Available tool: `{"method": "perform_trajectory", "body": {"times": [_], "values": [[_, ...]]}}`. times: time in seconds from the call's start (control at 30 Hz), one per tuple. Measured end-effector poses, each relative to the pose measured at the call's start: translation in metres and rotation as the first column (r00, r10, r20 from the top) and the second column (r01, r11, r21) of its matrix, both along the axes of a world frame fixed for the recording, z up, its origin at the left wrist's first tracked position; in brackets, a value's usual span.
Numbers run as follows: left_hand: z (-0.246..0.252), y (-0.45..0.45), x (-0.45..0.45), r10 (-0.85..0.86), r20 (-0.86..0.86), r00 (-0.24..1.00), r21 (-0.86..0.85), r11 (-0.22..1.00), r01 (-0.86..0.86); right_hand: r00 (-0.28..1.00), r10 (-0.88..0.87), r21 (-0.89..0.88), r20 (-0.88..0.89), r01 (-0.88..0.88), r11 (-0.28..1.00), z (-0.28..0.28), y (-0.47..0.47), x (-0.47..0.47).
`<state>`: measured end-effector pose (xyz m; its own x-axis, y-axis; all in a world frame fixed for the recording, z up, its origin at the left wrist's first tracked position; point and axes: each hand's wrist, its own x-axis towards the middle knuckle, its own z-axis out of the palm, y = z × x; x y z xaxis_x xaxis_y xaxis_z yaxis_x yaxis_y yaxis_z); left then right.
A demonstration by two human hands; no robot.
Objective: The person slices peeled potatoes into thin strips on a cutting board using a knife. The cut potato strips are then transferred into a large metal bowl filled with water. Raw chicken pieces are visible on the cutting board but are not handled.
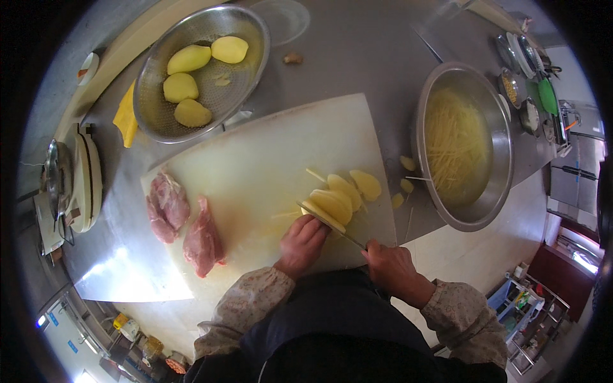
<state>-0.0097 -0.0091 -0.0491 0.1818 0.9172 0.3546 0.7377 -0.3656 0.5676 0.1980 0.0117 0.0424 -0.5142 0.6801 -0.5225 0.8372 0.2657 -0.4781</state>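
My right hand (393, 270) grips a kitchen knife (337, 226), its blade seen nearly edge-on over the white cutting board (268, 139). Close against the blade, my left hand (305, 242) rests with bent fingers; any potato piece beneath them is hidden. Overlapping potato slices (333, 203) lie just beyond the blade, with another slice (365, 185) near the board's right edge. Two pieces of raw meat, one plump (167, 207) and one shaped like a drumstick (203, 242), lie on the board's left part.
A perforated metal colander (261, 28) with several peeled potatoes (189, 59) stands at the upper left, beside a yellow cloth (126, 117). At right, a metal basin (503, 158) holds potato shreds (452, 143) in liquid. Small potato pieces (407, 185) lie beside it. Dishes (530, 115) stand farther right.
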Motion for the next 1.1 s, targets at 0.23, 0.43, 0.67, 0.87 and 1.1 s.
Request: {"method": "perform_trajectory", "body": {"times": [0.23,0.43,0.67,0.87,1.1], "values": [[-0.001,-0.002,0.0,0.002,-0.007,1.0,-0.011,1.0,-0.002,0.979,0.042,0.267,-0.2,0.013,0.964,-0.053,0.005,-0.018],[-0.003,-0.003,-0.001,-0.001,0.006,1.0,0.022,1.0,0.001,0.989,-0.089,0.071,-0.116,0.097,0.993,-0.021,0.008,-0.006],[-0.003,-0.002,-0.001,-0.011,0.002,1.0,0.021,1.0,0.01,1.0,0.02,0.003,0.022,-0.02,1.0,-0.003,-0.006,0.003],[-0.004,-0.002,0.0,0.004,0.033,0.999,0.03,1.0,-0.005,0.992,-0.014,0.138,-0.127,0.032,0.99,-0.057,-0.002,-0.011],[-0.003,-0.004,-0.001,0.014,0.018,1.0,0.039,0.999,-0.015,0.994,-0.062,0.062,-0.095,0.068,0.996,-0.013,-0.002,-0.003]]}}
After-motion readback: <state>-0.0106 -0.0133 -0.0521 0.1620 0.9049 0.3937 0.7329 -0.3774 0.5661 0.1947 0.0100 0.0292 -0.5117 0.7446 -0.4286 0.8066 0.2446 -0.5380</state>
